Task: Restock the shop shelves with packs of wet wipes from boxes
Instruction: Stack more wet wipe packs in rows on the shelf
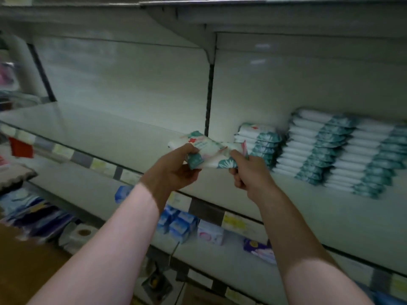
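A white and teal pack of wet wipes (208, 150) is held in front of the shelf (99, 130), between both my hands. My left hand (176, 168) grips its left end and my right hand (246, 170) pinches its right end. Just right of the pack a short stack of the same packs (257, 142) lies on the shelf. Two taller stacks (317, 146) (372, 159) stand further right. The pack is blurred, so whether it is one pack or two I cannot tell.
The shelf's left half is bare, with price labels (66, 150) along its front edge. An upper shelf (198, 9) hangs overhead. Lower shelves hold blue packs (178, 223) and other goods. A brown cardboard box (22, 260) sits at the bottom left.
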`<move>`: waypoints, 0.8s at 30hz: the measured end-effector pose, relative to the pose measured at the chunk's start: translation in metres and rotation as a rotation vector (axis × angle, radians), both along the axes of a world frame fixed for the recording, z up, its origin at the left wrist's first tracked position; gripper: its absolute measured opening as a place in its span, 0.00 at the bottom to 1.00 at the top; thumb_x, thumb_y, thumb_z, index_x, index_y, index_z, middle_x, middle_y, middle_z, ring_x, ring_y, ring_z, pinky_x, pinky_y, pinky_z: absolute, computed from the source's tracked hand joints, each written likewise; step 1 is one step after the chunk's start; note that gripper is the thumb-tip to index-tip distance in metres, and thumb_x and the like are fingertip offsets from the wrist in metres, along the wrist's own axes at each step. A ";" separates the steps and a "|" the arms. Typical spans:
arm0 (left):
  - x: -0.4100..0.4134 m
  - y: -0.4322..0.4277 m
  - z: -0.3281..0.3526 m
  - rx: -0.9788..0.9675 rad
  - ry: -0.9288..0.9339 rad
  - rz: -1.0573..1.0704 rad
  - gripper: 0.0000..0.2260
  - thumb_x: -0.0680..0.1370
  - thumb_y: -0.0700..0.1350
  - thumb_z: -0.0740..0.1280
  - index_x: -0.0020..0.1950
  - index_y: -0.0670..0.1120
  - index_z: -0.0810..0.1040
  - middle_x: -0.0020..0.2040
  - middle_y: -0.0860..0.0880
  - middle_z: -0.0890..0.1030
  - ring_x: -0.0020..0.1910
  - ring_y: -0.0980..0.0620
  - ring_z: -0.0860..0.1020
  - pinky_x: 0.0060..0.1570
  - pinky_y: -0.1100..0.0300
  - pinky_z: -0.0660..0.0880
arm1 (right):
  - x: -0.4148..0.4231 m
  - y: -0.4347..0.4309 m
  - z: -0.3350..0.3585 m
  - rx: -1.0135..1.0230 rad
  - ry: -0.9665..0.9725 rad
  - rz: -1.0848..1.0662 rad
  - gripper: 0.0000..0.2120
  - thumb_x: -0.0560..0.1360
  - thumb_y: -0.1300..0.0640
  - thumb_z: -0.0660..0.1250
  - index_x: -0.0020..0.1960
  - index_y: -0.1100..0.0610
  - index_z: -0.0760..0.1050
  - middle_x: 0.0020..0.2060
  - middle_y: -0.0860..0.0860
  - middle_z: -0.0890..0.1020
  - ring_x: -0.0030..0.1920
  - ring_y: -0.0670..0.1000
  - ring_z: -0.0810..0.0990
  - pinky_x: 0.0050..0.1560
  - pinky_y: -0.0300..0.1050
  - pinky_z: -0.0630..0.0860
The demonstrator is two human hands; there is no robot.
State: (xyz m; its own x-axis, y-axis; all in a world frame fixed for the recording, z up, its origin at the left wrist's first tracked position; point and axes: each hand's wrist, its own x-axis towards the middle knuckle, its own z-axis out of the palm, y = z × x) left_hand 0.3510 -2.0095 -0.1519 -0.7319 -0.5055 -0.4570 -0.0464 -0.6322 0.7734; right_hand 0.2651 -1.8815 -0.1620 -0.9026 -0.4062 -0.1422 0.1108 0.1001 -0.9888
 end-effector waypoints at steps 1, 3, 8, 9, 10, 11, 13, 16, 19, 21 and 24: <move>-0.010 -0.006 0.003 -0.037 -0.009 -0.027 0.09 0.75 0.38 0.68 0.54 0.40 0.74 0.41 0.41 0.79 0.36 0.49 0.77 0.26 0.65 0.75 | -0.007 -0.003 0.002 0.014 0.002 -0.022 0.13 0.80 0.55 0.61 0.38 0.58 0.72 0.26 0.53 0.72 0.16 0.44 0.63 0.21 0.34 0.61; -0.031 -0.018 0.011 -0.119 -0.003 -0.061 0.11 0.75 0.37 0.68 0.56 0.40 0.73 0.43 0.42 0.79 0.37 0.50 0.77 0.30 0.62 0.75 | -0.019 -0.009 0.006 0.046 -0.008 -0.051 0.13 0.81 0.57 0.58 0.39 0.58 0.72 0.27 0.53 0.72 0.17 0.44 0.63 0.21 0.35 0.61; -0.079 -0.040 0.029 -0.257 0.040 -0.114 0.18 0.73 0.34 0.70 0.62 0.38 0.72 0.54 0.39 0.80 0.41 0.49 0.79 0.29 0.61 0.78 | -0.050 -0.010 0.025 0.128 0.010 -0.156 0.12 0.80 0.65 0.56 0.40 0.57 0.70 0.33 0.53 0.73 0.28 0.47 0.68 0.22 0.36 0.67; -0.089 -0.042 0.031 -0.271 0.054 -0.132 0.18 0.73 0.34 0.70 0.61 0.37 0.72 0.54 0.39 0.80 0.41 0.48 0.79 0.27 0.62 0.78 | -0.057 -0.008 0.028 0.166 0.084 -0.180 0.13 0.78 0.67 0.57 0.37 0.57 0.69 0.33 0.55 0.73 0.30 0.50 0.71 0.23 0.36 0.69; -0.098 -0.042 0.034 -0.281 0.065 -0.146 0.17 0.73 0.34 0.70 0.60 0.37 0.73 0.54 0.39 0.80 0.41 0.48 0.79 0.26 0.62 0.78 | -0.064 -0.005 0.032 0.215 0.175 -0.204 0.14 0.77 0.69 0.59 0.34 0.58 0.67 0.33 0.57 0.73 0.33 0.54 0.74 0.27 0.39 0.73; -0.107 -0.042 0.036 -0.291 0.070 -0.160 0.15 0.73 0.34 0.71 0.59 0.37 0.73 0.52 0.39 0.80 0.40 0.48 0.80 0.25 0.61 0.78 | -0.072 -0.003 0.035 0.293 0.277 -0.230 0.16 0.75 0.70 0.60 0.31 0.58 0.66 0.33 0.58 0.74 0.37 0.57 0.77 0.33 0.46 0.76; -0.125 -0.039 0.042 -0.305 0.072 -0.194 0.10 0.73 0.34 0.71 0.53 0.39 0.74 0.48 0.41 0.80 0.38 0.49 0.80 0.27 0.59 0.79 | -0.081 0.002 0.045 0.516 0.470 -0.278 0.12 0.74 0.65 0.63 0.32 0.61 0.70 0.35 0.58 0.77 0.43 0.59 0.81 0.42 0.53 0.76; -0.148 -0.034 0.049 -0.323 0.080 -0.238 0.07 0.74 0.35 0.70 0.44 0.40 0.73 0.41 0.42 0.79 0.36 0.49 0.79 0.36 0.57 0.78 | -0.090 0.005 0.063 0.886 0.772 -0.348 0.09 0.78 0.59 0.62 0.56 0.61 0.74 0.48 0.58 0.80 0.51 0.58 0.79 0.42 0.43 0.68; -0.168 -0.032 0.051 -0.343 0.084 -0.245 0.07 0.74 0.36 0.70 0.43 0.40 0.73 0.41 0.42 0.79 0.36 0.50 0.78 0.33 0.58 0.78 | -0.098 0.003 0.075 1.085 0.961 -0.365 0.16 0.77 0.64 0.61 0.64 0.62 0.67 0.51 0.59 0.79 0.51 0.59 0.79 0.40 0.44 0.65; -0.178 -0.031 0.050 -0.355 0.078 -0.231 0.07 0.74 0.36 0.71 0.44 0.41 0.73 0.46 0.40 0.80 0.38 0.48 0.79 0.36 0.57 0.79 | -0.104 0.002 0.076 1.199 1.019 -0.341 0.13 0.77 0.65 0.59 0.62 0.61 0.69 0.51 0.58 0.80 0.52 0.58 0.79 0.40 0.44 0.64; -0.188 -0.030 0.045 -0.394 0.039 -0.206 0.08 0.73 0.37 0.72 0.43 0.41 0.72 0.49 0.40 0.80 0.42 0.47 0.79 0.43 0.55 0.78 | -0.112 0.000 0.073 1.290 1.084 -0.270 0.11 0.78 0.65 0.57 0.56 0.61 0.75 0.53 0.58 0.80 0.55 0.56 0.77 0.43 0.43 0.62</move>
